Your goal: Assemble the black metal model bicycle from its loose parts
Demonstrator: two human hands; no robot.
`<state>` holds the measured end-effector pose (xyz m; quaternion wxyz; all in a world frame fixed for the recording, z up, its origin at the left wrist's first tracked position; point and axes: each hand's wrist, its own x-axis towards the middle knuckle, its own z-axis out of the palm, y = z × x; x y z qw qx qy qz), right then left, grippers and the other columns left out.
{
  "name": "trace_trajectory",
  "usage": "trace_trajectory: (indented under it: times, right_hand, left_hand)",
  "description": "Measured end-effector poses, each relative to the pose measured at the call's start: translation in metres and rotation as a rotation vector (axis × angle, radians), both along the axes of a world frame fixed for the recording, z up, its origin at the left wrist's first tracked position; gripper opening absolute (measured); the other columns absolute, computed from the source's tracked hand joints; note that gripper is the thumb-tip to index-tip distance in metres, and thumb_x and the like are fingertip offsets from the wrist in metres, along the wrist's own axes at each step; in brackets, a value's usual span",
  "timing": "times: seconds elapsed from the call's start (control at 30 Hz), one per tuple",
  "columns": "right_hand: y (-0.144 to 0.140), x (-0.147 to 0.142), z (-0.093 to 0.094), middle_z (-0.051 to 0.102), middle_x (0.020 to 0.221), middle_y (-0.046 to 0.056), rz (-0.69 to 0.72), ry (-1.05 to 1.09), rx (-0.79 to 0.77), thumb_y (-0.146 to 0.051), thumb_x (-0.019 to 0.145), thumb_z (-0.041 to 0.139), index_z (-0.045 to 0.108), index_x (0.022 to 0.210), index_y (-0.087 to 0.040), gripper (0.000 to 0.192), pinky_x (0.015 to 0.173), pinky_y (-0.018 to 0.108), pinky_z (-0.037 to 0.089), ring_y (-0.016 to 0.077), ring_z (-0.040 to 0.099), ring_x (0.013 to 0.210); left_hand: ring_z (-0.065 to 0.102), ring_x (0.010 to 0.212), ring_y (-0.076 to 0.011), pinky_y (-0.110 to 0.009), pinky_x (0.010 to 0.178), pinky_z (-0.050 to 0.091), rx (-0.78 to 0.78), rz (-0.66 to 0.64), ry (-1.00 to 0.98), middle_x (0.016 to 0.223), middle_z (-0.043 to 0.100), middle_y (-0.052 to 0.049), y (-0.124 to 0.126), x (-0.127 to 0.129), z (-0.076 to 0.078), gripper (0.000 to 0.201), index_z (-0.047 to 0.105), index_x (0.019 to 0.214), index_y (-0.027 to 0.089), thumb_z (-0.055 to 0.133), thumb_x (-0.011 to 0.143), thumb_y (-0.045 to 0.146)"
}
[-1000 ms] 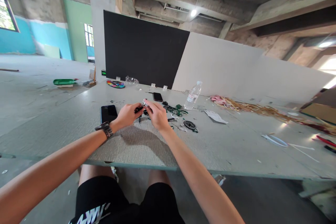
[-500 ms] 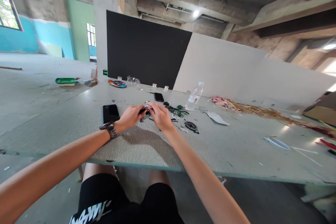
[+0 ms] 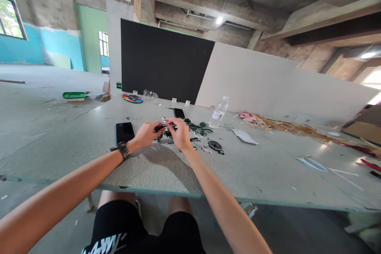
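My left hand (image 3: 148, 133) is closed on a small black part (image 3: 158, 128) above the table. Close beside it, my right hand (image 3: 179, 132) has its fingers pinched at a small silvery piece (image 3: 164, 120); the exact kind of both parts is too small to make out. Below and between the hands lie more dark small parts, partly hidden by the fingers. Just right of my right hand are a black spoked toy wheel (image 3: 214, 145), loose white bits (image 3: 207, 149) and dark green plastic parts (image 3: 202, 128).
A phone (image 3: 124, 131) lies left of my hands, another dark phone (image 3: 179, 113) beyond them. A water bottle (image 3: 219, 112) stands at the back, near a paper sheet (image 3: 244, 136). Straw-like strips (image 3: 285, 127) run along the right. A paint palette (image 3: 132, 99) sits back left.
My right hand has turned slightly, with its fingers now reaching over the pieces toward my left hand. The whole view has tilted up a little.
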<state>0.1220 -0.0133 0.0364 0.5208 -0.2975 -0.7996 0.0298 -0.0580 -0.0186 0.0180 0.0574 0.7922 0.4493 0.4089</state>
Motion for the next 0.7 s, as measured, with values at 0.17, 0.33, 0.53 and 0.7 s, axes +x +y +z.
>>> trace_trajectory:
  times: [0.17, 0.33, 0.53, 0.7]
  right_hand:
    - [0.0021, -0.0002, 0.0005, 0.077, 0.103, 0.006, -0.031, -0.012, 0.050, -0.019, 0.095, 0.060, 0.077, 0.107, -0.025, 0.022, 0.091, 0.035, 0.053, 0.0217, 0.068, 0.098]
    - [0.0048, 0.0014, 0.0008, 0.077, 0.104, 0.007, -0.029, -0.065, 0.088, -0.019, 0.095, 0.059, 0.077, 0.111, -0.025, 0.024, 0.092, 0.038, 0.053, 0.0223, 0.066, 0.097]
    - [0.0064, 0.0014, -0.0002, 0.076, 0.102, 0.006, -0.033, -0.026, 0.088, -0.012, 0.094, 0.057, 0.077, 0.109, -0.024, 0.029, 0.091, 0.037, 0.053, 0.0214, 0.065, 0.096]
    - [0.0061, 0.0019, 0.0011, 0.076, 0.096, 0.006, -0.042, 0.033, 0.043, -0.016, 0.093, 0.060, 0.079, 0.102, -0.024, 0.022, 0.085, 0.034, 0.056, 0.0205, 0.067, 0.090]
  left_hand:
    - [0.066, 0.070, -0.0162, -0.026, 0.066, 0.042, 0.011, -0.011, -0.005, 0.086, 0.076, -0.004, 0.0007, 0.0001, -0.0004, 0.019, 0.070, 0.091, 0.020, 0.056, 0.095, 0.033]
    - [0.066, 0.071, -0.0165, -0.025, 0.067, 0.042, -0.013, -0.025, -0.027, 0.086, 0.077, -0.004, 0.0013, -0.0010, -0.0002, 0.022, 0.069, 0.089, 0.019, 0.056, 0.096, 0.035]
    - [0.068, 0.073, -0.0173, -0.025, 0.067, 0.042, -0.019, -0.037, -0.028, 0.087, 0.077, -0.005, 0.0010, -0.0017, 0.0001, 0.027, 0.068, 0.087, 0.019, 0.054, 0.097, 0.039]
    - [0.067, 0.073, -0.0176, -0.025, 0.067, 0.042, -0.007, -0.046, -0.006, 0.088, 0.077, -0.006, 0.0004, -0.0011, -0.0006, 0.026, 0.069, 0.087, 0.018, 0.054, 0.098, 0.037]
